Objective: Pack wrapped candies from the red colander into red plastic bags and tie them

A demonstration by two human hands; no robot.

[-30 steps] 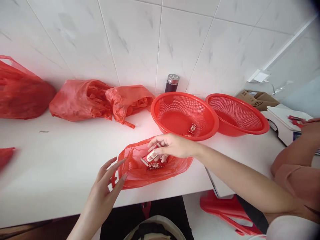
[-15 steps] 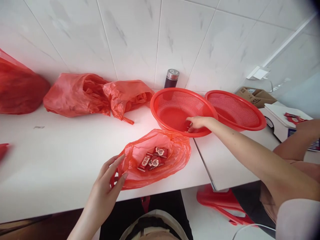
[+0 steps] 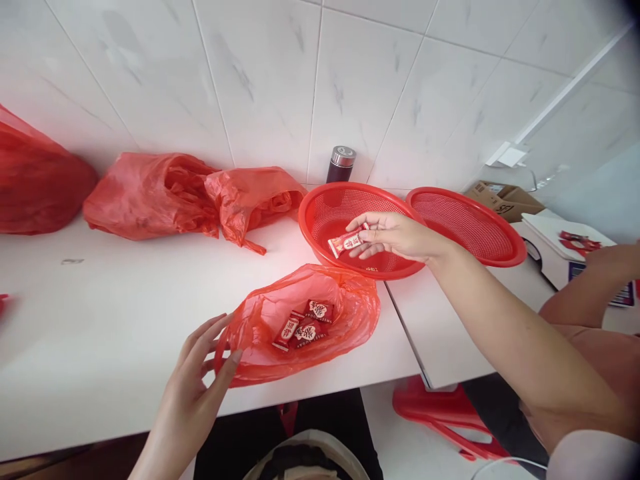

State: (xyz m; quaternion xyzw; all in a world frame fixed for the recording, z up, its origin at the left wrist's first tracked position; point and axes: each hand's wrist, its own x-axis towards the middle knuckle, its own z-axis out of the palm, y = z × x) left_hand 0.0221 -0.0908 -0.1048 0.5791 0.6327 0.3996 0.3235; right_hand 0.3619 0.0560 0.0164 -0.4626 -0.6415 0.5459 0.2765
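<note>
My right hand (image 3: 393, 235) grips a wrapped candy (image 3: 349, 241) in red and white paper, pinched between thumb and fingers above the front red mesh basket (image 3: 327, 223). On the table edge, an open red plastic bag (image 3: 350, 333) lies with its mouth facing up. My left hand (image 3: 203, 363) is closed on the bag's left rim, thumb in front and fingers behind. Inside the bag are a narrow red-and-white candy (image 3: 289, 331) and two dark red square packets (image 3: 319, 311), lying close together.
A second red basket (image 3: 515, 253) stands to the right. Red bags (image 3: 135, 193) and a dark flask (image 3: 341, 163) line the wall. Farther right are a cardboard box (image 3: 515, 207), a white scale (image 3: 537, 233) with red packets, and another person's arm (image 3: 580, 287). A red stool (image 3: 435, 407) is below.
My right hand has lifted out of the front basket with a wrapped candy, moving slightly left. My left hand and the bag's left rim have shifted a little left and down.
</note>
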